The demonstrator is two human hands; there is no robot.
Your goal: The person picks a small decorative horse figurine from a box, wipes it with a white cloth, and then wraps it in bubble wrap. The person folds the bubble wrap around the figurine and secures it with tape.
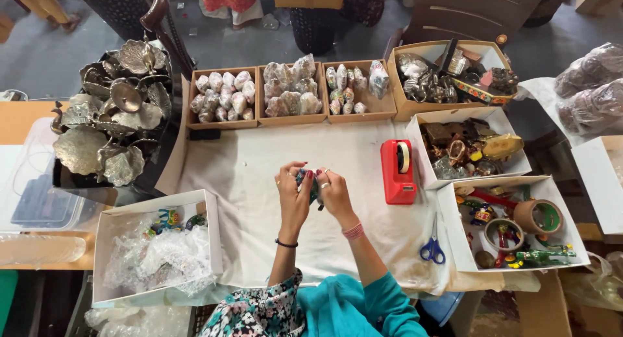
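At the centre of the frame the left hand [293, 193] and the right hand [335, 192] press together, fingers pinched around a small dark trinket [311, 184] (mostly hidden between them) above the white cloth [259, 162]. Just right stands a red tape dispenser [397, 171]; blue-handled scissors [432, 246] lie lower right. A white box [156, 252] of bubble wrap sits lower left.

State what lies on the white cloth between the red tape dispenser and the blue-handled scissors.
Nothing: in the head view, only bare white cloth runs from the red tape dispenser down to the blue-handled scissors.
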